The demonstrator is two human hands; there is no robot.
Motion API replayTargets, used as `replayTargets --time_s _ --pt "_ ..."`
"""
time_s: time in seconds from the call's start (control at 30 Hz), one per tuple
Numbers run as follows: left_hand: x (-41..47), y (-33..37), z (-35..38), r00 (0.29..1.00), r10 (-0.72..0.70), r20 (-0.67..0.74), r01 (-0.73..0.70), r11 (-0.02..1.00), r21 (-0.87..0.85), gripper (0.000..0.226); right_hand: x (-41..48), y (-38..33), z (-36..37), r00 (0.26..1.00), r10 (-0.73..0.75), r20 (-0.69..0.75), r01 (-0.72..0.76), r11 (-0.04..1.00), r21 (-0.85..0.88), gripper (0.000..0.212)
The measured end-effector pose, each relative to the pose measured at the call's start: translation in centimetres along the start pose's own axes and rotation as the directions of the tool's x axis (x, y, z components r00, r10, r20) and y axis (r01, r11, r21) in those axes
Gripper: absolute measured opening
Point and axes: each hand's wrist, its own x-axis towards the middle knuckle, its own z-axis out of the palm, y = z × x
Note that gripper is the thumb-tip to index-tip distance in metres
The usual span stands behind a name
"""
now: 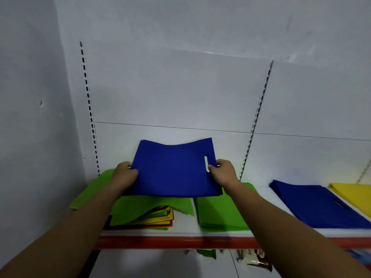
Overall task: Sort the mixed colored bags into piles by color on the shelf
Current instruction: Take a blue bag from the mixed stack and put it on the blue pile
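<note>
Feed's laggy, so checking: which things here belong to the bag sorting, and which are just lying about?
Job: blue bags in left hand and right hand; mixed pile; green pile; blue pile; yellow pile; shelf.
Lying about: packets on the lower level; green scrap beside them.

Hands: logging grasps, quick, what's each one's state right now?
Left hand: closed, gripping the left edge of the held blue bags.
Right hand: closed, pinching their right edge beside the handle slot.
</note>
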Motion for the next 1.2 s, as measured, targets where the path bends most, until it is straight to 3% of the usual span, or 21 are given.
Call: replayTargets --time_s 0.27,0.4,0.7,0.97,1.2 --pt "0.8 5.0 6.9 0.988 0.154 0.027 -0.152 0.987 -0.058 0.016 -0.4 1.1 -8.0 0.986 -0.005 -0.166 0.007 1.000 0.010 0.019" --pt "1.1 8.4 13.6 0.969 0.244 0.046 -0.241 0.968 -0.077 0.023 -1.0 3.6 -14.5 0.955 0.037 -0.293 -0.035 0.999 0.011 0.032" --pt "-5.0 17.1 32.5 0.897 0.303 0.321 -0.267 0.952 -0.151 0.019 -2.9 13.3 -32.4 0.854 0.171 -0.492 -0.200 0.980 -0.007 0.034" --pt "-8.6 20.4 47.8 0.869 0.255 0.424 -0.227 0.967 -0.117 0.024 -0.6 24.9 -44.2 0.846 0.215 -0.489 -0.217 0.975 0.054 0.032" --pt "-10.9 18.3 57.8 0.902 0.107 0.419 -0.130 0.991 0.028 0.024 5.9 36.5 -49.1 0.898 0.230 -0.374 -0.263 0.964 -0.041 0.017"
